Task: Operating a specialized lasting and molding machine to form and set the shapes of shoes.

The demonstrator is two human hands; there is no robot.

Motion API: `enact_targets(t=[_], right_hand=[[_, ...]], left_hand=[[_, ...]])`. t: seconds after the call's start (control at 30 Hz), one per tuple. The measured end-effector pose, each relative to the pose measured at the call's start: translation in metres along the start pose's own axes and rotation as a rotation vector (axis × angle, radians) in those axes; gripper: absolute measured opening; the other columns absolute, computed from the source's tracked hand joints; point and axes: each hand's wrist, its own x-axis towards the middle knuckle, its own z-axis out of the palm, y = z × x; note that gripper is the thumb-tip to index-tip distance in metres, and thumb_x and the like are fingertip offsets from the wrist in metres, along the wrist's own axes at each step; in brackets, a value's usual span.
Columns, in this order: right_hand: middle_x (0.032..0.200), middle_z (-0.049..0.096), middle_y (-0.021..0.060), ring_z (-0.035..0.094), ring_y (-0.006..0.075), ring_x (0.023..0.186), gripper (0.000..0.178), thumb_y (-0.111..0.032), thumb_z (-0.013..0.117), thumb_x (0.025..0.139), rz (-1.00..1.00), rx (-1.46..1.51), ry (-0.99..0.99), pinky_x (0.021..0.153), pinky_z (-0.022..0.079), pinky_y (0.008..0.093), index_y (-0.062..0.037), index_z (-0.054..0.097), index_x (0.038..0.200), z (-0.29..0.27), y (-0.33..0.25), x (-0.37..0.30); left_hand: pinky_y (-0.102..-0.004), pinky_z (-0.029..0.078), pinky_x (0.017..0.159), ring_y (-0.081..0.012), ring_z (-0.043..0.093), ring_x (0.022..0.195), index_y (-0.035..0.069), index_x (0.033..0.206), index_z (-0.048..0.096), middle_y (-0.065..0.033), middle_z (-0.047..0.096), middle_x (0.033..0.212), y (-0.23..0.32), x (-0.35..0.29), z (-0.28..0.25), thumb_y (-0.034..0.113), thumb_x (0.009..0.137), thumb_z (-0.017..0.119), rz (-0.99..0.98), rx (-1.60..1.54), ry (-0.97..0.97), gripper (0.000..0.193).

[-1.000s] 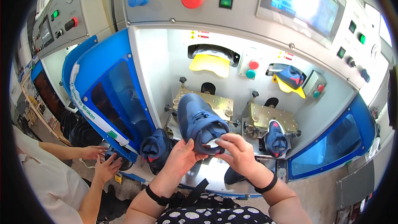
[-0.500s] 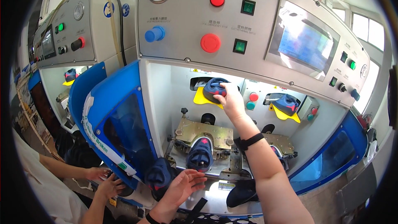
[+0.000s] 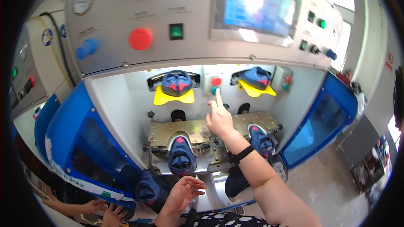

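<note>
My right hand (image 3: 220,120) reaches into the machine, index finger stretched up to the green button (image 3: 215,91) beneath a red button (image 3: 216,80). Its other fingers are partly bent and hold nothing. My left hand (image 3: 183,194) hovers low at the front, fingers loosely apart, nothing in it. Just above it a navy shoe upper (image 3: 182,155) with a pink mark lies on a metal clamp (image 3: 179,131). Beside it, at left, sits another dark blue shoe upper (image 3: 148,189). On the back wall a navy upper (image 3: 177,83) is fitted over a yellow plate (image 3: 173,96).
A second back-wall upper (image 3: 256,77) sits over its own yellow plate at right, with another upper (image 3: 262,141) below. Blue windowed side panels (image 3: 313,122) flank the opening. Above is a control panel with a screen (image 3: 256,10). Another person's hands (image 3: 114,215) work at lower left.
My right hand has left the upper on the back left plate and moved right to the green button. My left hand stays low near the front. The view has turned rightward.
</note>
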Motion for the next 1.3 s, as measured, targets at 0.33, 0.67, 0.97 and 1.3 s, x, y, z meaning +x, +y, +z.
enact_targets(t=[0.33,0.67,0.97,1.3], right_hand=[[0.102,0.063,0.0132,0.063,0.0335,0.092,0.017,-0.016,0.054,0.089,0.160,-0.367,0.472,0.076,0.052,0.0432,-0.0080,0.058,0.104,-0.167,0.150,0.051],[0.080,0.062,0.0106,0.062,0.0277,0.074,0.029,-0.035,0.065,0.087,0.402,-0.140,-0.035,0.067,0.049,0.0382,-0.0064,0.064,0.082,-0.150,0.142,-0.198],[0.116,0.061,0.0214,0.059,0.0333,0.109,0.050,-0.039,0.060,0.092,0.798,0.231,0.251,0.095,0.044,0.0382,-0.0054,0.049,0.127,-0.068,0.164,-0.314],[0.113,0.058,0.0190,0.055,0.0263,0.107,0.058,-0.048,0.057,0.093,1.398,0.457,0.445,0.094,0.042,0.0347,0.0040,0.049,0.116,-0.135,0.231,-0.346]], left_hand=[[-0.0433,0.051,0.087,-0.0298,0.063,0.102,0.005,0.114,0.053,-0.0146,0.063,0.109,-0.028,0.027,0.005,0.035,0.091,0.066,-0.206,0.012,-0.115,0.040],[-0.0370,0.054,0.083,-0.0282,0.066,0.097,0.002,0.112,0.052,-0.0141,0.063,0.110,-0.060,0.047,-0.011,0.023,0.101,0.049,-0.408,0.272,-0.003,0.024],[-0.0326,0.053,0.081,-0.0232,0.060,0.112,0.013,0.151,0.027,-0.0118,0.030,0.154,-0.184,0.093,0.012,0.019,0.095,0.061,-0.527,0.427,-0.193,0.065],[-0.0390,0.052,0.087,-0.0346,0.060,0.106,0.007,0.138,0.045,-0.0210,0.041,0.141,-0.229,0.108,0.016,0.009,0.075,0.074,-0.035,1.501,-0.281,0.069]])
